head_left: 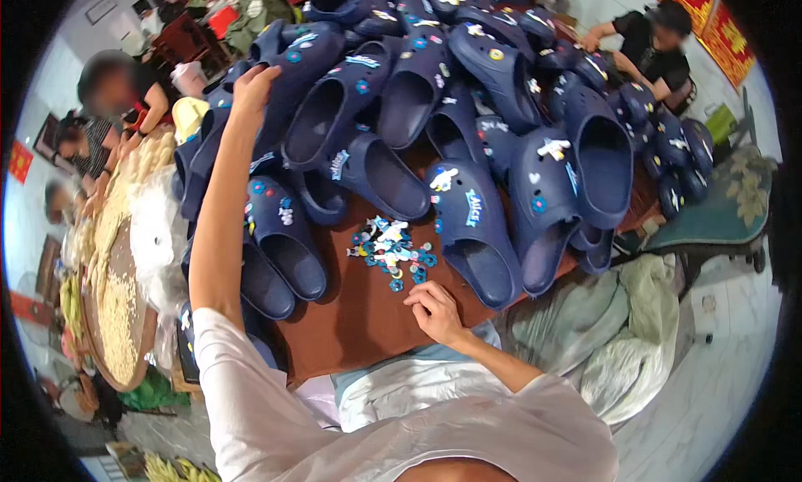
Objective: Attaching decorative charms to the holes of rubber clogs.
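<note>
My left arm reaches far across the table, and my left hand [253,88] is closed on the edge of a navy clog [305,60] in the heap at the back left. My right hand [437,312] rests near the table's front edge, fingers loosely bent and slightly apart, with nothing visible in them. Just beyond it lies a small pile of shoe charms [391,246] in blue, white and yellow. To the left of the pile stands a pair of navy clogs [284,248] fitted with charms. A decorated clog [474,231] lies right of the pile, toe pointing away.
Many more navy clogs are heaped along the back and right of the brown-covered table [334,344]. A large round tray [138,348] with pale pieces stands at left, beside clear plastic wrapping [157,240]. Other people sit at left and back right. A pale green sheet [635,332] lies at right.
</note>
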The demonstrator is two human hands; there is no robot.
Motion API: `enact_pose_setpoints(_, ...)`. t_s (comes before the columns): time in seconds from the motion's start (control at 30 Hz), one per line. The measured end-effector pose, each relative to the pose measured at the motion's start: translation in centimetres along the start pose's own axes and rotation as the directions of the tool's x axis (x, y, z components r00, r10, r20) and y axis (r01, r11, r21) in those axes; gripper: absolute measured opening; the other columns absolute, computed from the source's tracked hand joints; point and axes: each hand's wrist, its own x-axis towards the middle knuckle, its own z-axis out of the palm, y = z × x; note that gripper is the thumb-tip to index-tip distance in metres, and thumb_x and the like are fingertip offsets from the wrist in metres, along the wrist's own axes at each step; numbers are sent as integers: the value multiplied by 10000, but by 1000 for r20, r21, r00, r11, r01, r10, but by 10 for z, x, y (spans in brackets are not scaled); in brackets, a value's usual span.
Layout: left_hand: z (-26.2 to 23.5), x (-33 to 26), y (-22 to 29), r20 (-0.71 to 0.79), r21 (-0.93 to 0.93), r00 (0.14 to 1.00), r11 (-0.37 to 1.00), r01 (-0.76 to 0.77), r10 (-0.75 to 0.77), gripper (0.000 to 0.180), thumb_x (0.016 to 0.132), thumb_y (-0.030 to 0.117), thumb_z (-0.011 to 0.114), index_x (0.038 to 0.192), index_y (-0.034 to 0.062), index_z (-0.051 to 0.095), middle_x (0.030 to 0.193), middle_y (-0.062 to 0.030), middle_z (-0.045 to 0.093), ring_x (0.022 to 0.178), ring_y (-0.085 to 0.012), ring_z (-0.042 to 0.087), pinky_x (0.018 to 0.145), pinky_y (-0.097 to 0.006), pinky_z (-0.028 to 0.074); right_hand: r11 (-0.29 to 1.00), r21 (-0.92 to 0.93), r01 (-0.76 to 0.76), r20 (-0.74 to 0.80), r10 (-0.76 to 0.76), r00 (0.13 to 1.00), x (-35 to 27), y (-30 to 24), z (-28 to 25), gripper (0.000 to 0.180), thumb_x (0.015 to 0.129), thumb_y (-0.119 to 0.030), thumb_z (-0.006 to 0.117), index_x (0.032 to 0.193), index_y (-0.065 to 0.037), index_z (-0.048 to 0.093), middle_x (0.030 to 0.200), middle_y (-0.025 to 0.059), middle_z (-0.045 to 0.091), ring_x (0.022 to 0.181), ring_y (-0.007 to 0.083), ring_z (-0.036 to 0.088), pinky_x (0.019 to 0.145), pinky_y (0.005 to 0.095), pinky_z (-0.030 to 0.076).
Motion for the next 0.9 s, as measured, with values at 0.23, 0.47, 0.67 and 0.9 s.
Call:
enact_pose_setpoints(0.23,17,-79,-13,-202,118,909,930,-347,365,496,881,107,700,1345,-35,592,1312,-150,650,1157,-237,642,1005,-329,487,998,48,29,-44,-27,999,0,-1,-11,126,819,22,631,897,-69,669,992,77,621,939,279,643,817,399,532)
enact_pose_setpoints(0.47,43,-201,-42,-225,109,844,873,-474,487,370,963,36,601,1328,-22,602,1319,-157,635,1210,-209,612,1052,-333,456,984,-4,178,-154,-177,972,-1,-23,-53,166,782,55,653,887,-68,691,965,89,645,900,269,654,775,376,538)
enact_pose_setpoints(0.67,86,-351,-101,-88,120,924,925,-361,372,248,951,-18,583,1186,-13,661,1213,-108,673,1097,-196,645,975,-319,485,977,-172,127,-662,-210,720,29,-27,-142,377,865,59,579,1215,19,446,1169,170,469,1081,288,490,984,407,405)
enact_pose_setpoints(0.9,119,-466,-155,45,262,953,917,-302,301,235,896,-53,585,1096,-10,699,1186,-179,665,1079,-310,657,944,-377,515,989,145,-25,-860,138,491,64,17,-229,626,965,-205,689,1435,15,338,1494,170,369,1346,254,393,1113,442,307)
